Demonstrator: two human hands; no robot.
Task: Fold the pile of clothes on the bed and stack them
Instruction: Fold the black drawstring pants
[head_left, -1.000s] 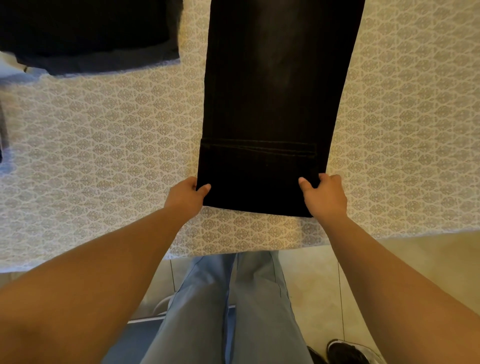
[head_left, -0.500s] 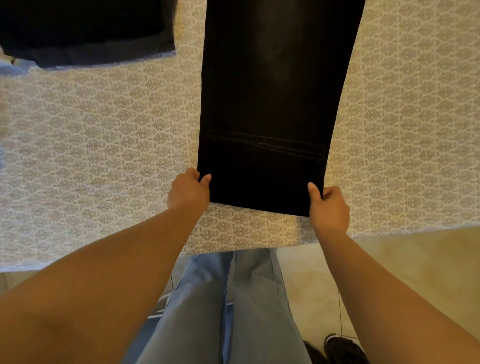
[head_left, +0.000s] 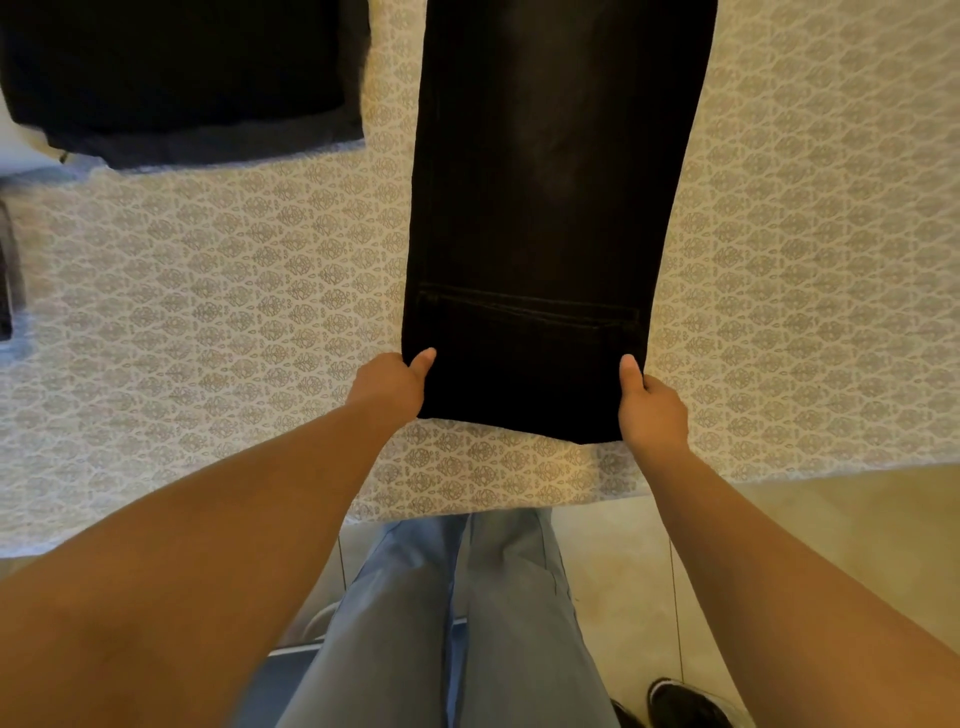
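A pair of black trousers (head_left: 545, 197) lies lengthwise on the patterned bed sheet (head_left: 218, 291), folded leg on leg, its hem end nearest me. My left hand (head_left: 392, 382) pinches the hem's left corner, thumb on top of the cloth. My right hand (head_left: 649, 410) pinches the right corner the same way. The far end of the trousers runs out of the top of the view.
A folded dark garment (head_left: 176, 78) lies on the bed at the far left. Another dark item (head_left: 6, 275) shows at the left edge. The bed's near edge (head_left: 467, 509) crosses in front of my blue-jeaned legs (head_left: 457, 623); tiled floor (head_left: 831, 545) lies to the right.
Both hands have kept their pinch on the hem corners. The hem edge has tilted slightly, its right corner now lower, and the view has shifted a little.
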